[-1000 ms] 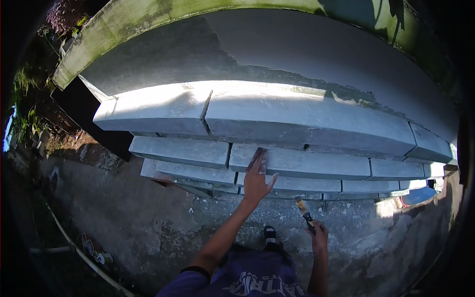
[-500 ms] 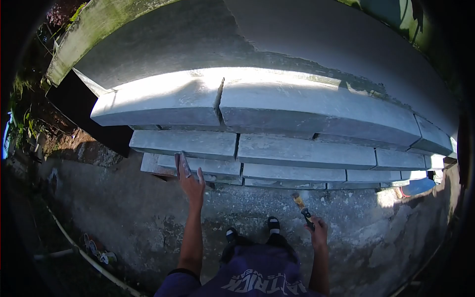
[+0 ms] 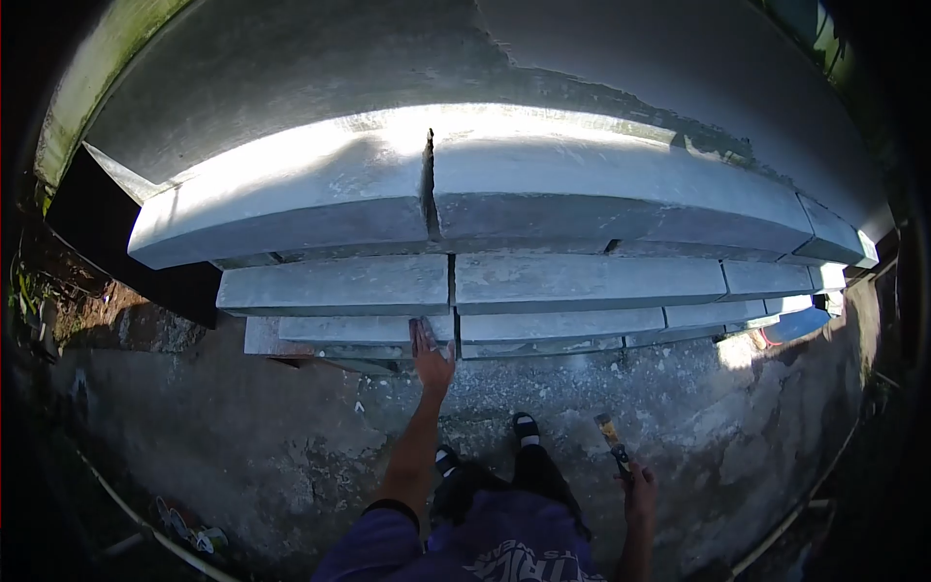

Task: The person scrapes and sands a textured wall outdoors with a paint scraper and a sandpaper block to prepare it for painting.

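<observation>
My left hand (image 3: 433, 364) reaches forward with fingers stretched out and thumb apart, at the front of a lower pale concrete block (image 3: 359, 330). The fingertips look dusty and greyish; whether they touch the block or press something thin against it is hard to make out. Lower on the right, my right hand (image 3: 639, 488) is closed around the dark handle of a putty knife (image 3: 613, 446). Its yellowish-brown blade points up and away from me, over the floor and apart from the blocks.
Long pale blocks (image 3: 621, 218) rise in tiers like steps, with dark gaps between them, against a grey wall (image 3: 291, 87). A dark opening (image 3: 136, 242) lies at left. My sandalled feet (image 3: 527, 427) stand on rough concrete floor (image 3: 291, 436). A blue object (image 3: 790, 328) sits at far right.
My left hand has moved right and slightly down along the blocks. The putty knife in my right hand has dropped lower and a little right. The view has shifted.
</observation>
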Demonstrator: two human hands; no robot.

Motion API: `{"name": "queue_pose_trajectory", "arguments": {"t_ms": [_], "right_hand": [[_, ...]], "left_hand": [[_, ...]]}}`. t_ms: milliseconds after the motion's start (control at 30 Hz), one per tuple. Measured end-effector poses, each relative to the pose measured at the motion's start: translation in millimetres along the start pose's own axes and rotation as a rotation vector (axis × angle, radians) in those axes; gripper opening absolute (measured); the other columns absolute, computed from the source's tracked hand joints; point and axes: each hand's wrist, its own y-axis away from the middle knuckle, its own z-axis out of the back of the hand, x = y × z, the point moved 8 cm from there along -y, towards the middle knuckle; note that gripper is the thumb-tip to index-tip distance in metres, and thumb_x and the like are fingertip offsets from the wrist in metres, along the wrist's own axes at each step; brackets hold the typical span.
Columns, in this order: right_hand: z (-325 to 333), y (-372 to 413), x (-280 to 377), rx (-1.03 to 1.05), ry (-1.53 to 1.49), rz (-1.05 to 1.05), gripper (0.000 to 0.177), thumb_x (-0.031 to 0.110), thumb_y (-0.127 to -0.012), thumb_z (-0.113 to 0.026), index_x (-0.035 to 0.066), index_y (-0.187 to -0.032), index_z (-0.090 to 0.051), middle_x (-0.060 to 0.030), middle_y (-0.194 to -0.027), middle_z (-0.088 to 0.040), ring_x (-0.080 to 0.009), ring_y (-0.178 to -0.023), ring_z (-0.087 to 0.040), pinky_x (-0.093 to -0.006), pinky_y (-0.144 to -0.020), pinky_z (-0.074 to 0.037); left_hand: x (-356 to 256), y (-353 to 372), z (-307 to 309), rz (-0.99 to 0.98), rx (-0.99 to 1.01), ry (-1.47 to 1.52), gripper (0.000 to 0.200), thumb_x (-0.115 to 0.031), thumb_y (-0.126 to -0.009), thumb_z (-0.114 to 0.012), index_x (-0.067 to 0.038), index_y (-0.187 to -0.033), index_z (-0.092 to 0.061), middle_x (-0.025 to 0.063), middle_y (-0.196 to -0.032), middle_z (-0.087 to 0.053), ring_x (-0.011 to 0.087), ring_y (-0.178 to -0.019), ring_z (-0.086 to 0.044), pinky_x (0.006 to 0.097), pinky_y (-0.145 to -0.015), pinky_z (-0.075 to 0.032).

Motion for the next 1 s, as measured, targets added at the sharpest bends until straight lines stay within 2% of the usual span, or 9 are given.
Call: {"name": "queue_pose_trajectory", "arguments": {"t_ms": [200, 267, 300, 400, 533, 667, 767, 867, 1000], "right_hand": [[30, 30, -28, -0.119, -0.063, -0.011, 0.017, 0.016, -0.096, -0.068, 0.004, -0.092, -0.057, -0.0073, -0.083, -0.063, -0.0189, -0.067, -0.068, -0.0276, -0.058, -0.057], [30, 41, -27, -0.143, -0.082, -0.016, 0.017, 0.016, -0.095, -0.068, 0.005, -0.090, -0.056, -0.0069, -0.083, -0.063, -0.0198, -0.067, -0.068, -0.0284, -0.058, -0.058], [30, 44, -28, -0.156, -0.081, -0.022, 0.018, 0.016, -0.096, -0.068, 0.006, -0.089, -0.056, -0.0068, -0.082, -0.063, -0.0200, -0.067, -0.068, -0.0284, -0.058, -0.058], [40, 42, -31, -0.159, -0.091, -0.013, 0.018, 0.016, -0.095, -0.069, 0.006, -0.089, -0.056, -0.0070, -0.084, -0.064, -0.0208, -0.066, -0.068, -0.0286, -0.058, -0.058], [44, 38, -21, -0.138, -0.079, -0.022, 0.018, 0.016, -0.095, -0.069, 0.007, -0.088, -0.056, -0.0075, -0.085, -0.064, -0.0213, -0.067, -0.068, -0.0282, -0.057, -0.058], [42, 11, -15, -0.109, -0.041, -0.044, 0.017, 0.017, -0.095, -0.069, 0.006, -0.090, -0.057, -0.0081, -0.086, -0.065, -0.0213, -0.069, -0.069, -0.0276, -0.057, -0.057], [31, -15, -5, -0.044, -0.010, -0.054, 0.019, 0.019, -0.095, -0.070, 0.006, -0.095, -0.057, -0.0087, -0.089, -0.066, -0.0209, -0.070, -0.069, -0.0269, -0.059, -0.057], [15, -40, 5, 0.031, 0.006, -0.051, 0.019, 0.020, -0.095, -0.070, 0.006, -0.097, -0.057, -0.0085, -0.090, -0.065, -0.0204, -0.070, -0.069, -0.0275, -0.060, -0.057], [-10, -63, 29, 0.134, 0.027, -0.017, 0.019, 0.021, -0.096, -0.069, 0.006, -0.098, -0.058, -0.0076, -0.089, -0.065, -0.0197, -0.071, -0.068, -0.0280, -0.062, -0.055]], "left_hand": [[-133, 11, -50, -0.125, 0.113, 0.223, 0.085, -0.042, -0.094, -0.061, 0.008, -0.152, -0.026, 0.0263, -0.157, -0.031, 0.0377, -0.147, -0.030, 0.0446, -0.122, -0.024], [-188, 16, -53, -0.259, 0.200, 0.344, 0.087, -0.038, -0.091, -0.065, 0.006, -0.153, -0.023, 0.0246, -0.158, -0.028, 0.0359, -0.149, -0.027, 0.0428, -0.122, -0.024], [-204, 20, -58, -0.326, 0.242, 0.404, 0.088, -0.036, -0.090, -0.067, 0.006, -0.154, -0.022, 0.0237, -0.159, -0.027, 0.0350, -0.149, -0.025, 0.0418, -0.123, -0.024], [-215, 28, -71, -0.335, 0.292, 0.354, 0.092, -0.037, -0.088, -0.068, 0.005, -0.155, -0.020, 0.0223, -0.160, -0.025, 0.0326, -0.151, -0.022, 0.0392, -0.124, -0.021], [-161, 18, -64, -0.429, 0.328, 0.189, 0.091, -0.041, -0.087, -0.067, 0.004, -0.154, -0.024, 0.0204, -0.160, -0.027, 0.0318, -0.151, -0.023, 0.0378, -0.124, -0.020], [-51, 0, -44, -0.225, 0.168, 0.035, 0.081, -0.037, -0.089, -0.066, 0.006, -0.149, -0.034, 0.0237, -0.155, -0.036, 0.0371, -0.147, -0.030, 0.0443, -0.121, -0.025], [6, 0, -6, -0.128, 0.065, -0.071, 0.079, -0.036, -0.091, -0.064, 0.007, -0.150, -0.032, 0.0251, -0.155, -0.035, 0.0379, -0.148, -0.029, 0.0450, -0.122, -0.024], [31, 8, 34, 0.027, -0.038, -0.078, 0.079, -0.037, -0.093, -0.060, 0.007, -0.151, -0.028, 0.0261, -0.155, -0.033, 0.0382, -0.148, -0.028, 0.0456, -0.122, -0.024], [20, 7, 23, 0.105, -0.070, -0.072, 0.083, -0.036, -0.094, -0.061, 0.005, -0.154, -0.022, 0.0269, -0.156, -0.031, 0.0394, -0.148, -0.026, 0.0459, -0.122, -0.022]]}}
